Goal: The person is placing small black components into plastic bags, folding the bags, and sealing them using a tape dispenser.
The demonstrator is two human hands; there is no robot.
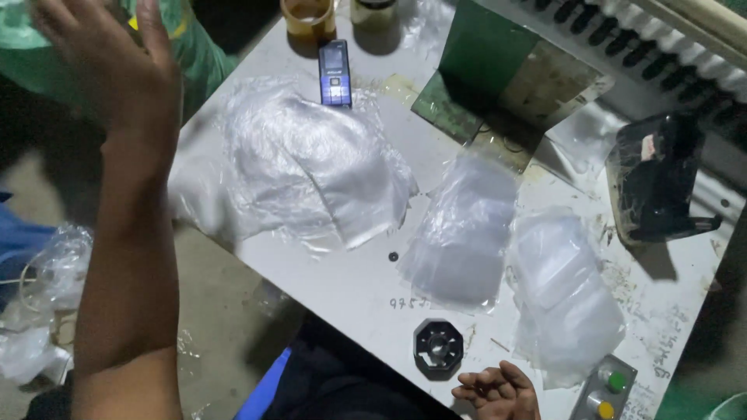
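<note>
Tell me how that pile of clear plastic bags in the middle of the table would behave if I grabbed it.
The pile of clear plastic bags looks thin and crinkled, so it would probably flop and sag. The glossy film suggests loose bags would slide apart. It likely weighs little, so a push across the white table could shift it easily.

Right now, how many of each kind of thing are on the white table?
Piles of clear plastic bags: 3
Mobile phone: 1
Jars: 2
Black octagonal part: 1
Button box: 1
Black tool: 1
Total: 9
</note>
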